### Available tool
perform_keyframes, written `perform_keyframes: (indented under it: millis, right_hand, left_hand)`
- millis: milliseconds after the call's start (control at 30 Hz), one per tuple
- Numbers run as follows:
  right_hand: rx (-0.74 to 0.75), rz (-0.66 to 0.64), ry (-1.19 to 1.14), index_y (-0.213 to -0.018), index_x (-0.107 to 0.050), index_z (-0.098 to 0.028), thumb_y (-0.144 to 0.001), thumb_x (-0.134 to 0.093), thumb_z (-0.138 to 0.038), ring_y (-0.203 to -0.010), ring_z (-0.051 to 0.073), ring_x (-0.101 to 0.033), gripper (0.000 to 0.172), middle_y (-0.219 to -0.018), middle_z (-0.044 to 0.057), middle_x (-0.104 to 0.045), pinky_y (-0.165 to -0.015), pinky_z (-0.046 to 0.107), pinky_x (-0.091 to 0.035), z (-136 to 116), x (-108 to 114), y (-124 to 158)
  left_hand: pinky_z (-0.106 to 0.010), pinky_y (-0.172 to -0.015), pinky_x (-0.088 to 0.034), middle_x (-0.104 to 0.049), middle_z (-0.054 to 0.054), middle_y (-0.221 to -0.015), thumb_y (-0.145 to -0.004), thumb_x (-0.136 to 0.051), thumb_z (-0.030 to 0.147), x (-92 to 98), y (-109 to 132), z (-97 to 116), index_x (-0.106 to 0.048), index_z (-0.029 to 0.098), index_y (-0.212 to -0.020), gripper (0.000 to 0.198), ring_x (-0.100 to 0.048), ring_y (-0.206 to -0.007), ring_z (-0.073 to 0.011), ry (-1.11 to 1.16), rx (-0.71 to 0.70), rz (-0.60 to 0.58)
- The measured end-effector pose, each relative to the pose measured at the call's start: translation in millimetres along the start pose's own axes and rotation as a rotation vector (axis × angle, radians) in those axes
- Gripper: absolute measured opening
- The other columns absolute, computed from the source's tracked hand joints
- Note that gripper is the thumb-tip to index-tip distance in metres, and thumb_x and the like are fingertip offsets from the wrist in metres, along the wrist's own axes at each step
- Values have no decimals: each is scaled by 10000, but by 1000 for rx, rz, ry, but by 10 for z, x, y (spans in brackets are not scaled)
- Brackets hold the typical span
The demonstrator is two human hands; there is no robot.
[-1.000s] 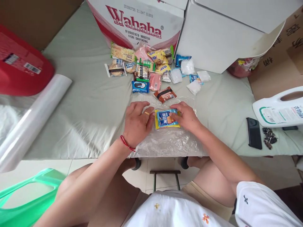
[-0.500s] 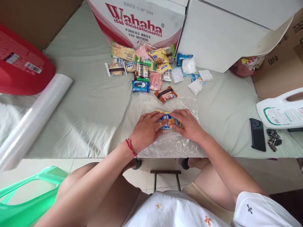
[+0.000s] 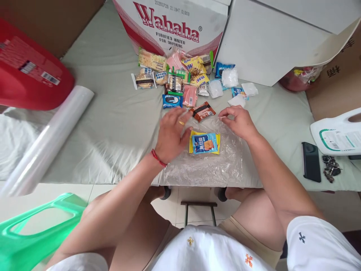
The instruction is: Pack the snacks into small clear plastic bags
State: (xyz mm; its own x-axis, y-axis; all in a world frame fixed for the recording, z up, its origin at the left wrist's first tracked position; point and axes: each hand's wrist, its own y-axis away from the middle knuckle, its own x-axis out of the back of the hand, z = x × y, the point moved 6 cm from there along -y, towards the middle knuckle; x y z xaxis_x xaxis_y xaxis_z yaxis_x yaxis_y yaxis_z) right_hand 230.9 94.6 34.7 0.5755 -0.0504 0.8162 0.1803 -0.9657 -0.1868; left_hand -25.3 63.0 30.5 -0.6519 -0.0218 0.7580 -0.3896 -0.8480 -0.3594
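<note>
A blue snack packet point(image 3: 205, 143) lies on top of a yellow packet point(image 3: 191, 145), both on a crumpled sheet of clear plastic film point(image 3: 203, 169). My left hand point(image 3: 173, 131) hovers at the left of the packets, fingers apart, holding nothing. My right hand point(image 3: 235, 121) is at the film's upper right, thumb and forefinger pinched on the film's edge. Between the hands, just beyond the film, lies a brown-red packet point(image 3: 203, 111). Behind it is a heap of mixed snacks, with a blue cookie packet point(image 3: 172, 101) at its front.
White sachets point(image 3: 229, 78) lie at the right of the heap. A Wahaha carton point(image 3: 175, 22) stands behind. At left are a red container point(image 3: 31, 71) and a plastic roll point(image 3: 53, 139). A phone point(image 3: 311, 162), keys point(image 3: 331, 168) and a white jug point(image 3: 338, 133) are at right.
Both hands have let go of the blue and yellow packets and moved up and apart. My right hand has pinched the film's edge. The view has shifted slightly.
</note>
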Motion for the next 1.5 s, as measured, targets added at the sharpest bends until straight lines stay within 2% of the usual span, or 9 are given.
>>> perform_keyframes:
  millis: [200, 333, 533, 667, 900, 1033, 1267, 1367, 1500]
  right_hand:
    - [114, 30, -113, -970, -822, -315, -975, -684, -431, -962, 269, -615, 181, -876, 44, -732, -943, 455, -501, -251, 234, 311]
    - [117, 87, -176, -990, -832, -347, -986, -669, -527, -986, 265, -627, 243, -907, 37, -744, -973, 461, -502, -209, 305, 420]
    - [46, 112, -216, -990, -838, -340, -984, -653, -579, -959, 255, -626, 303, -893, 43, -739, -954, 452, -520, -169, 299, 445]
    - [12, 137, -221, -970, -831, -335, -982, -658, -549, -948, 259, -633, 276, -891, 40, -737, -937, 458, -531, -191, 290, 480]
    - [27, 196, -229, -943, -814, -334, -958, -704, -401, -970, 269, -640, 131, -884, 34, -736, -948, 471, -532, -256, 283, 554]
    - [16, 226, -225, -943, -809, -341, -930, -732, -343, -1018, 277, -642, 78, -919, 33, -735, -977, 490, -527, -196, 312, 635]
    - [-87, 226, -273, -928, -789, -301, -905, -746, -336, -952, 245, -650, 60, -907, 31, -719, -926, 449, -541, 68, 292, 778]
    - [-156, 230, -295, -924, -780, -275, -897, -742, -359, -926, 226, -661, 97, -919, 32, -717, -907, 423, -551, 118, 250, 749]
    - [-182, 212, -305, -960, -776, -249, -899, -727, -367, -960, 216, -673, 142, -952, 31, -730, -926, 414, -557, 126, 220, 651]
  left_hand:
    - [-535, -1257, -320, -535, -178, -1577, -843, -595, 214, -91, -346, -320, -327, 141, -1642, 846, -483, -1465, -362, -11, 121, -94]
    - [-582, -1194, -365, -677, -143, -1407, -789, -635, 237, -178, -409, -323, -335, 162, -1649, 915, -572, -1332, -383, -26, 183, -143]
    - [-479, -1029, -506, -753, -73, -924, -813, -628, 293, -197, -395, -445, -679, 133, -1350, 562, -687, -1003, -295, 152, 347, -142]
    - [-368, -983, -546, -772, -62, -981, -843, -624, 313, 52, -285, -484, -776, 157, -948, 242, -696, -954, -220, 345, 363, -59]
    - [-372, -921, -603, -760, -64, -1001, -806, -685, 306, 358, -35, -479, -729, 175, -899, 167, -713, -937, -216, 490, 410, 1]
    - [-369, -869, -617, -694, -47, -961, -782, -674, 251, 311, 22, -486, -684, 211, -1088, 309, -702, -873, -192, 567, 350, -21]
    - [-381, -930, -629, -540, -107, -1384, -807, -577, 181, 375, 65, -393, -600, 239, -1401, 597, -644, -1170, -246, 259, 222, 7]
    - [-473, -1209, -474, -501, -81, -1537, -863, -509, 111, 458, 83, -75, -603, 232, -1432, 589, -491, -1435, -285, 76, -13, 24]
    - [-610, -1350, -131, -487, 37, -1655, -817, -504, -25, 262, 255, 405, -660, 358, -1387, 705, -218, -1643, -294, -37, -411, -142]
